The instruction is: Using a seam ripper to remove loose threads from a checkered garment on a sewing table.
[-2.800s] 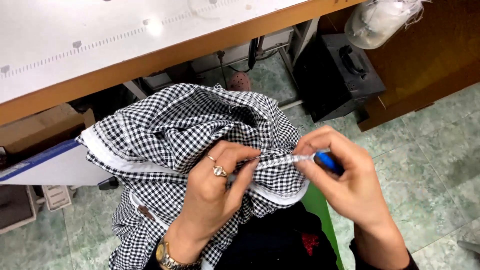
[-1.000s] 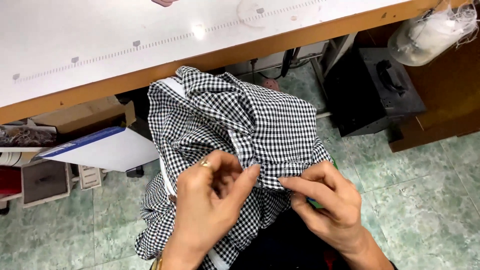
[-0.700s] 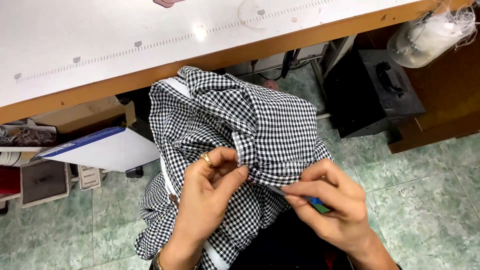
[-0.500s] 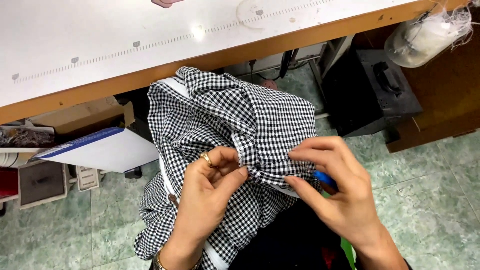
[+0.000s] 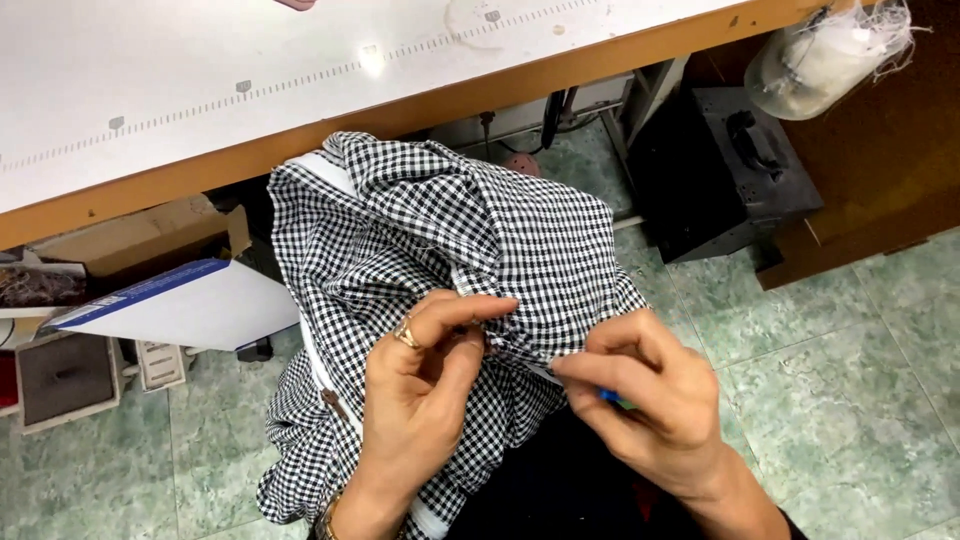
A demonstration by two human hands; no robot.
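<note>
Garment: the black-and-white checked cotton garment (image 5: 440, 250) lies bunched over your lap, below the table edge, with its upper folds rising toward the table and a white band along its left side.

Seam spot: a pinched ridge of the cloth sits between your two hands, about the middle of the bundle.

Left hand: your left hand (image 5: 425, 400), a gold ring on one finger, is closed on a fold of the checked cloth, thumb against fingertips, holding it taut.

Right hand: your right hand (image 5: 650, 400) is curled around a small blue-handled tool (image 5: 612, 398), most of it hidden in the fingers; its tip seems to meet the cloth at the ridge, though you cannot see the point itself.

Handling: the fabric looks light, soft and limp, so it will slump and slide unless you keep it pinched. Take hold just beside the ridge, on both sides, where the layers are doubled and give the firmest grip. It seems unlikely to tear from the grip, but a sharp tip could snag the weave.

Zip: a metal zip pull (image 5: 328, 400) shows on the lower left folds.

Table: the white-topped worktable with a wooden edge (image 5: 400, 110) runs across above the garment.

Floor: pale green tiles (image 5: 850, 380) lie to your right, a cardboard box (image 5: 120, 240) to your left.
</note>
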